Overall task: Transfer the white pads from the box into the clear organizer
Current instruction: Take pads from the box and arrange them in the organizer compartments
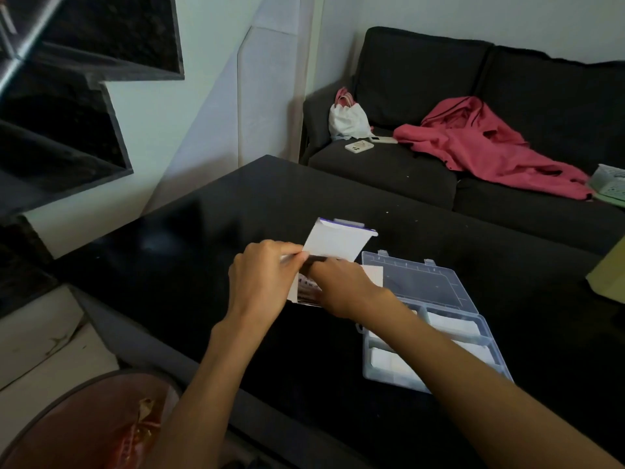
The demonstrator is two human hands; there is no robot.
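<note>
Your left hand point(260, 279) grips the box point(333, 245) while your right hand point(341, 286) reaches inside, grasp hidden, with the organizer point(436, 377) just right.

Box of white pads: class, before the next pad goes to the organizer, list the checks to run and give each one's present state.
1. Box flap open: ok.
2. Left hand steadies the box: ok.
3. Right hand grips a pad: cannot tell.
4. Clear organizer lid open: ok.
5. White pads already in compartments: ok.
6. Free compartment left: cannot tell.
</note>
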